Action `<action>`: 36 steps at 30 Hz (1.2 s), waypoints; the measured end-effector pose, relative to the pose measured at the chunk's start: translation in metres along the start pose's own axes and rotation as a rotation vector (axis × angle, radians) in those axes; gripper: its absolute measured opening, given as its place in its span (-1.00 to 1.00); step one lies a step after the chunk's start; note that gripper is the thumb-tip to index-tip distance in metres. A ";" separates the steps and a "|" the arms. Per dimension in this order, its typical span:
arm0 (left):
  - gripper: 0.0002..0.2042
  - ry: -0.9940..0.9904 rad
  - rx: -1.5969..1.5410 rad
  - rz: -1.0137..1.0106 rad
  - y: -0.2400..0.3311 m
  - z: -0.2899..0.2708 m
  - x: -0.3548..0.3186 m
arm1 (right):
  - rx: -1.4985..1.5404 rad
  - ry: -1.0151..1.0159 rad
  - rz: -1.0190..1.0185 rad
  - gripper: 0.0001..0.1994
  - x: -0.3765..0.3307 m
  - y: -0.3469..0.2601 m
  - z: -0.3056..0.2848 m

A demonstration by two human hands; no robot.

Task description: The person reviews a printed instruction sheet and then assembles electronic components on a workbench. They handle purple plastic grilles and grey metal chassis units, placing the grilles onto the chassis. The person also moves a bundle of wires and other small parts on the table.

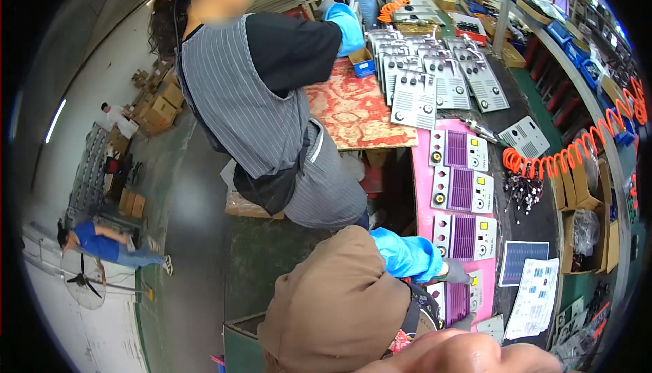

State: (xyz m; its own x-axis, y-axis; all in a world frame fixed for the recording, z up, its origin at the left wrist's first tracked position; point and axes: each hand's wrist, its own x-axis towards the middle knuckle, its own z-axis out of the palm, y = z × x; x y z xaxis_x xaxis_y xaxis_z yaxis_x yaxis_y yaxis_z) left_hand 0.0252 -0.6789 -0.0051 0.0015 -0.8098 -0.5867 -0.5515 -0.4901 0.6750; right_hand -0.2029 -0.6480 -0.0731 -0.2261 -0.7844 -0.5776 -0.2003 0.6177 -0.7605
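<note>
Grey-gloved left hand (458, 274) over purple-ribbed rectangular panel (458, 302), right hand (466, 321) by its edge, cannot tell either grip

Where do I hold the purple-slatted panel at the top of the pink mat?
Probably hold the purple-slatted panel by its left and right edges, coming from both sides. It lies flat on the pink mat with the next panel close below, and its face carries a yellow square.
</note>
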 end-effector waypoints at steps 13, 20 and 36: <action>-0.41 0.095 0.026 0.382 -0.040 -0.022 0.012 | 0.366 -0.352 -0.271 -0.46 -0.076 -0.071 0.013; -0.62 0.455 -0.606 -0.303 -0.338 -0.156 -0.075 | 0.314 -0.362 -0.393 -0.61 -0.090 -0.094 0.027; -0.47 0.015 -0.335 0.283 -0.137 -0.058 -0.020 | 0.216 -0.193 -0.485 -0.60 -0.108 -0.116 0.041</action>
State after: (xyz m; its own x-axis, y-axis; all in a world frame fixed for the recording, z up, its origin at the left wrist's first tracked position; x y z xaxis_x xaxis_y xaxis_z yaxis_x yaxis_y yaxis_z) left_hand 0.1490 -0.6141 -0.0601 -0.0974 -0.9307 -0.3527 -0.2311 -0.3235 0.9176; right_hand -0.1156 -0.6374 0.0656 0.0258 -0.9842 -0.1753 -0.0332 0.1744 -0.9841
